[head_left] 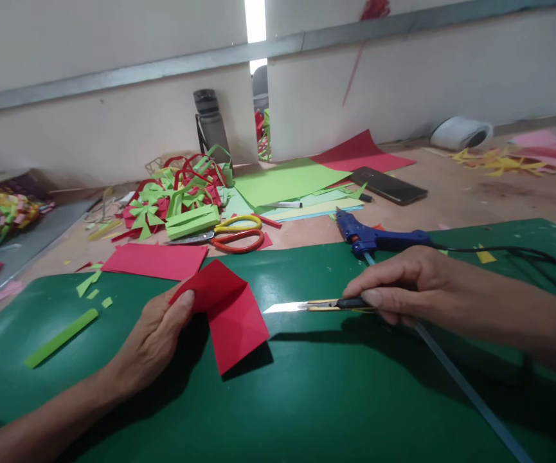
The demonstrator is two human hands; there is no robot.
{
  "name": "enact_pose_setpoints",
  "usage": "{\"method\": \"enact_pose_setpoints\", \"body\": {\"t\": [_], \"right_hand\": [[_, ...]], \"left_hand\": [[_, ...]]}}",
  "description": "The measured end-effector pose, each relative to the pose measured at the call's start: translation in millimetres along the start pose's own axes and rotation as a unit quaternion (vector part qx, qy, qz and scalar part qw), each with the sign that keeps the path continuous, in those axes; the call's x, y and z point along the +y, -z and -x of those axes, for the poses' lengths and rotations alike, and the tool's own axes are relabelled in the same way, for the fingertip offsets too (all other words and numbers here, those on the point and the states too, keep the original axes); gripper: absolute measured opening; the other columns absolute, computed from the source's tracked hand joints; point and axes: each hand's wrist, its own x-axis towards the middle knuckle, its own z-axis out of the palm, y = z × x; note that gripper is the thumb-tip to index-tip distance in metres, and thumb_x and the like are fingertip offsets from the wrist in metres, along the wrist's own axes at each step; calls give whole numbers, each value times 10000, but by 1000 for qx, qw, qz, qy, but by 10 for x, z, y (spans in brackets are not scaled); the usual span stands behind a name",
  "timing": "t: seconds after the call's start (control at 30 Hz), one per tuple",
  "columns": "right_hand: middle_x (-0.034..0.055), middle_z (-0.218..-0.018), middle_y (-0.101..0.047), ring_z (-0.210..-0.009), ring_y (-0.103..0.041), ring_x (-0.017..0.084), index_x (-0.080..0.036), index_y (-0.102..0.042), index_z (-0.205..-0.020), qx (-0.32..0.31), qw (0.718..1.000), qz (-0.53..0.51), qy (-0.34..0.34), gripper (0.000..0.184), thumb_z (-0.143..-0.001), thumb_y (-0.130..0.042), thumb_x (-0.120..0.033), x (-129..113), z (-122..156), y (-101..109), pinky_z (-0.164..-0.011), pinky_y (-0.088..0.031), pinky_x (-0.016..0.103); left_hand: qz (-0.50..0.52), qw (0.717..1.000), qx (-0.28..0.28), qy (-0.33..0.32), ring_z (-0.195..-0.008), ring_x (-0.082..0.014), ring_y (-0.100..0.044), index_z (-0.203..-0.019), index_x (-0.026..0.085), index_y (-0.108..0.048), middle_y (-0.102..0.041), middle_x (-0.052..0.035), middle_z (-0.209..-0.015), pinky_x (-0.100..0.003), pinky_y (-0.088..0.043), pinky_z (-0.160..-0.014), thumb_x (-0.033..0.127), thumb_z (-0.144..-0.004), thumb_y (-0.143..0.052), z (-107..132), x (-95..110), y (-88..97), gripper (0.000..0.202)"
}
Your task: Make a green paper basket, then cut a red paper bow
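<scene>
- Red paper (232, 315), the folded piece: where is it?
- Low over the green cutting mat (306, 399), left of middle. Its lower flap touches the mat and its upper corner is lifted.
- Who has it?
- The left hand (155, 341). It is closed on the red paper's left corner, thumb on top and fingers underneath.
- And the other hand?
- The right hand (398, 286) is wrapped tightly around the handle of a utility knife (326, 305). The blade is out and points left toward the paper, its tip just beside the right edge but apart from it.
- What lies close by?
- A blue glue gun (378, 239) lies behind the right hand. Its clear glue stick (461, 379) runs under that wrist toward the near edge. A flat red sheet (155, 260) overlaps the mat's far edge, and scissors (239, 235) with red and yellow handles lie just beyond it. A green paper strip (60, 337) lies on the mat to the left.
- Farther back?
- A heap of red and green cut paper (176, 199), a phone (387, 185) and a grey bottle (210, 125) against the wall.
</scene>
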Motion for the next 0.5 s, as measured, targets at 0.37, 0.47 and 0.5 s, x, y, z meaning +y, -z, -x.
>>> {"method": "enact_pose_setpoints", "body": {"t": [0.37, 0.47, 0.5], "right_hand": [[-2, -528, -539, -464, -417, 97, -179, -739, -892, -2, 1000, 9, 1, 262, -822, -529, -319, 33, 19, 7, -431, -312, 206], [-7, -537, -534, -465, -416, 93, -177, -735, -888, -10, 1000, 12, 9, 259, -825, -523, -310, 36, 17, 2, -427, -310, 199], [-9, -539, -530, -466, -415, 92, -175, -734, -887, -13, 1000, 11, 10, 260, -826, -521, -311, 36, 17, 0, -426, -310, 197]], "left_hand": [[-11, 1000, -8, 0, -530, -139, -483, -675, 196, -546, -569, 22, -619, -218, -388, -488, 466, -870, -396, 7, 46, 1, 365], [-7, 1000, -6, -13, -536, -138, -478, -681, 193, -543, -563, 21, -621, -216, -396, -504, 447, -880, -382, 3, 44, -7, 361], [-6, 1000, -5, -18, -541, -139, -481, -682, 191, -545, -566, 19, -623, -215, -400, -512, 442, -882, -378, 0, 41, -9, 362]]}}
